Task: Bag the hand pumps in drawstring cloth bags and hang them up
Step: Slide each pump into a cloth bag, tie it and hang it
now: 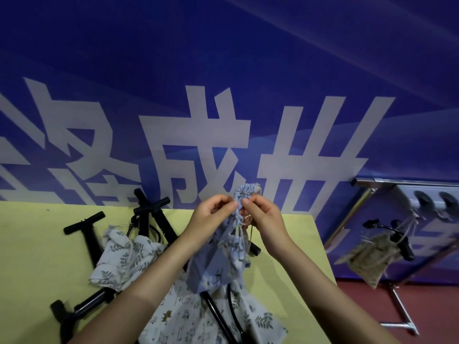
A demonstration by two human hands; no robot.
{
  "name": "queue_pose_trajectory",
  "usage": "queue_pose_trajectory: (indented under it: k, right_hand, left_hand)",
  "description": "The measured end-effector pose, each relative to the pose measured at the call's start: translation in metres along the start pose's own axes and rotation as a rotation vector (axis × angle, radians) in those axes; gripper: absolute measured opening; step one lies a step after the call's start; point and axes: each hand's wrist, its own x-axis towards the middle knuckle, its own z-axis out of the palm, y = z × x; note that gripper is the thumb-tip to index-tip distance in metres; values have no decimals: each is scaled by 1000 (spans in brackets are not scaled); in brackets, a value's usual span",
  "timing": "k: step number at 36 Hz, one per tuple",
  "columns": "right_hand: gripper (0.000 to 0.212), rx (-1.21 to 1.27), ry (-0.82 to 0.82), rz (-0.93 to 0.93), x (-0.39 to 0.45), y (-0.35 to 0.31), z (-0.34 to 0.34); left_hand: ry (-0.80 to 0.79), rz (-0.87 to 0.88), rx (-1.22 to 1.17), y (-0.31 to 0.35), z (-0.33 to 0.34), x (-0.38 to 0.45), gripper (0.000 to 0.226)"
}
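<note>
Two hands up over the yellow surface (37, 247), and we've got the blue drawstring bag (218, 259) held between them, above the middle of that surface. Our left hand (211, 214) pinches the gathered neck of the bag from the left side, fingers curled in on the cloth. Our right hand (260, 214) pinches it from the right side, thumb and fingertips closed on the ruffled top. That ruffled mouth (244, 194) is drawn tight and pokes up above both hands. Pale drawstrings (239, 232) hang down from the neck along the front of the bag. The bag is full and hangs below our hands, its bottom end just over the white patterned bags on the surface.

Left of the blue bag, on the surface, a white leaf-print bag (124, 259) lies crumpled. Further left of it lies a black hand pump (87, 234) with its T-handle toward the wall. Behind the leaf-print bag, more black pump handles (151, 204) stand crossed near the blue banner (223, 70) with its big white characters. Below the blue bag lies another white printed bag (188, 319), with a black hose (218, 316) curving across it. At the near left edge of the surface lies one more black pump (79, 309).

Well right of the blue bag, beyond the surface, a beige bag (372, 256) hangs from a metal rack (407, 319).
</note>
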Motion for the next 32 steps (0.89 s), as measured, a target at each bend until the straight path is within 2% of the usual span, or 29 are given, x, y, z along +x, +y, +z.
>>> queue_pose_trajectory:
  k: [6, 8, 10, 13, 17, 22, 26, 29, 32]
  right_hand:
    - [20, 6, -19, 27, 0, 4, -3]
    - [21, 17, 12, 42, -1, 3, -5]
    - [31, -12, 78, 62, 0, 3, -10]
    - [31, -151, 145, 63, 3, 2, -19]
    - [34, -361, 154, -32, 6, 5, -31]
    - [15, -599, 280, -92, 5, 16, -40]
    - [24, -902, 408, -201, -2, 21, -41]
    - [13, -852, 287, -266, -4, 23, -38]
    - [13, -862, 103, -288, -3, 27, -35]
  left_hand:
    - [25, -56, 76, 1, -1, 1, 19]
    - [22, -94, 85, 0, -3, 3, 22]
    - [50, -169, 30, 1, -5, 5, 26]
    - [69, -292, -137, 4, -5, 5, 32]
    - [26, -409, -387, 4, -3, 1, 37]
    - [43, -390, -484, 3, -2, -1, 38]
    - [21, -339, -512, 0, -1, -1, 28]
    - [-69, -304, -487, 2, 0, -2, 32]
    - [-158, -288, -494, 2, 1, -3, 46]
